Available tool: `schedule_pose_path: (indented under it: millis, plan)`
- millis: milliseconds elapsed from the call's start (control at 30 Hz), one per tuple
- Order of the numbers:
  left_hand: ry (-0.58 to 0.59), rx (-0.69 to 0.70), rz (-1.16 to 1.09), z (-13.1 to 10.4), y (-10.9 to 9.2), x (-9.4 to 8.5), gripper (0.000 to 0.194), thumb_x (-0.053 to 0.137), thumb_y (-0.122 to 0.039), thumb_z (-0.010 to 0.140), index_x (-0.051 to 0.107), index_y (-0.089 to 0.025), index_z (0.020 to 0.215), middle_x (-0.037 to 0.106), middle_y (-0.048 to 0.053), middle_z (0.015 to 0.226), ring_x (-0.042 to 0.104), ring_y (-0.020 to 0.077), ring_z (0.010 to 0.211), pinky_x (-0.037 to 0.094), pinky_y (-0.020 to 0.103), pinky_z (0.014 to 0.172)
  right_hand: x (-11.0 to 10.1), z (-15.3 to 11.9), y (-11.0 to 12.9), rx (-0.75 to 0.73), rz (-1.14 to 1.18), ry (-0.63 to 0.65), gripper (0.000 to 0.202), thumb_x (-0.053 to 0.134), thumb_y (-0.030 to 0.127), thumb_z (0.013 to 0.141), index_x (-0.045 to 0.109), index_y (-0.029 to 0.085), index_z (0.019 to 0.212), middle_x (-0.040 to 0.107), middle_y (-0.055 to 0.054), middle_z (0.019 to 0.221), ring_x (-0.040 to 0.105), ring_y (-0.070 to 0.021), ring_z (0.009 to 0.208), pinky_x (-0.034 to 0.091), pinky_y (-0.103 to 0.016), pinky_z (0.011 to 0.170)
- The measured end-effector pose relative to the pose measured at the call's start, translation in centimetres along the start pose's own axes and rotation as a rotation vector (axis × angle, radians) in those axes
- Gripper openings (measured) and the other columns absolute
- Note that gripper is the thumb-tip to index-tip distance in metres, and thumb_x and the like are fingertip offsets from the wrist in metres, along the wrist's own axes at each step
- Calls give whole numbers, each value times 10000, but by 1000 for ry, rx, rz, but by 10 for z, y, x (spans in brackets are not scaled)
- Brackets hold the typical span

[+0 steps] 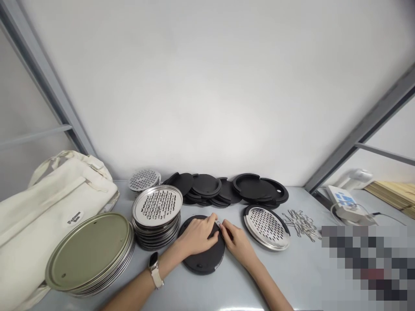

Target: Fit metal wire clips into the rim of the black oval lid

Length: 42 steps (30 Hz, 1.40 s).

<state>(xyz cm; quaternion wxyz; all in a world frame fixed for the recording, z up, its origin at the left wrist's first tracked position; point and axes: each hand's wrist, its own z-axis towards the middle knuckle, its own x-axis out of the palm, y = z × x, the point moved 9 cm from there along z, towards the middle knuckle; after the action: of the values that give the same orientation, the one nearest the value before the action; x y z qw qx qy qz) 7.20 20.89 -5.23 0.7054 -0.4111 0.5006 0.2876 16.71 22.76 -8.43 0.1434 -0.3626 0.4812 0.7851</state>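
Note:
A black disc (pixel 204 261) lies on the grey table in front of me, a small knob-like bump near its lower edge. My left hand (pixel 199 235), a watch on its wrist, rests over the disc and holds it with bent fingers, thumb and forefinger apart. At the disc's upper right edge, my right hand (pixel 235 239) pinches a small metal wire hook (pixel 218 223), mostly hidden by the fingertips. To the right lies a round metal grater plate (pixel 267 226) with a black rim part. Beyond it is a pile of loose wire hooks (pixel 301 223).
Stacked grater plates (pixel 158 206) stand left of the disc, before a smaller perforated disc (pixel 144 179). Olive-green round lids (pixel 90 252) and a cream bag (pixel 65 194) are farther left. Black rings and discs (pixel 207 185) line the wall. A white box (pixel 345 203) with a cable sits right.

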Motion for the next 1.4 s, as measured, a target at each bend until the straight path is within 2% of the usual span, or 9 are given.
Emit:
schedule_pose_path:
  millis: [333,467,767,1033,1400]
  plan:
    - [21,-5,11,0,-1,1,291,413,-282,886,360,-177,1152,620,50,866,623,252,781,446,327,655,4,0,0,-19,-61,46,225,294,303,962,385,220,774,492,8,656,500,-169,630,345,-256,597]
    - [32,29,32,-1,-5,-2,271,380,-276,908,386,-203,1169,604,52,952,613,237,834,447,323,686,4,0,0,-38,-71,63,211,291,291,962,411,216,806,514,-1,678,510,-171,637,353,-262,607]
    - [21,46,37,-2,-7,-3,243,361,-287,923,424,-217,1148,592,43,990,601,219,840,446,319,716,0,-2,4,0,-21,92,204,308,304,954,402,217,795,491,7,672,488,-166,634,349,-257,588]
    - [33,50,49,-2,-6,-5,223,378,-293,914,434,-231,1120,593,21,962,605,212,779,435,305,645,-1,-5,6,36,29,180,248,320,331,948,360,216,732,449,29,637,450,-149,620,340,-249,579]
    - [43,32,29,0,-5,-5,204,380,-300,912,421,-208,1089,595,32,958,605,220,790,425,311,654,-2,-7,6,21,30,188,217,299,299,957,430,212,809,531,-10,731,511,-171,697,368,-271,623]
